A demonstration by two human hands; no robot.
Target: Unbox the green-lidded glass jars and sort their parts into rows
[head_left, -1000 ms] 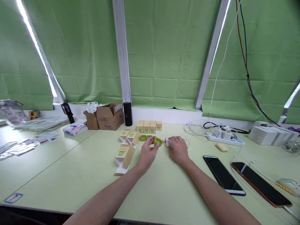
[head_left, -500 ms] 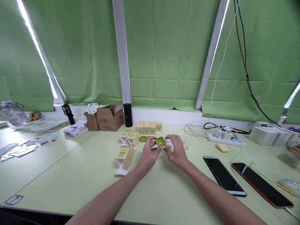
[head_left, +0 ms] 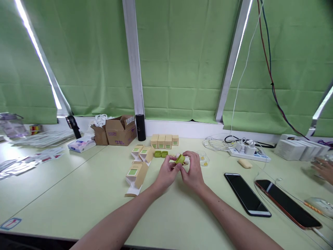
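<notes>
Green plastic shows in the small cup (head_left: 180, 159), pinched by the left hand (head_left: 166, 172) and touched by the right hand (head_left: 193, 172), above the tabletop (head_left: 166, 215); its contents are unclear. Opened cartons (head_left: 137, 173) lie to the left. Beyond sit two green containers (head_left: 161, 154), then four small boxes (head_left: 164, 141) in a row.

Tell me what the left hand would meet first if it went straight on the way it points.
Beyond the green case that the left hand holds, probably the fingers of the right hand, just across from it. The white piece behind could come first; depth is unclear.
</notes>
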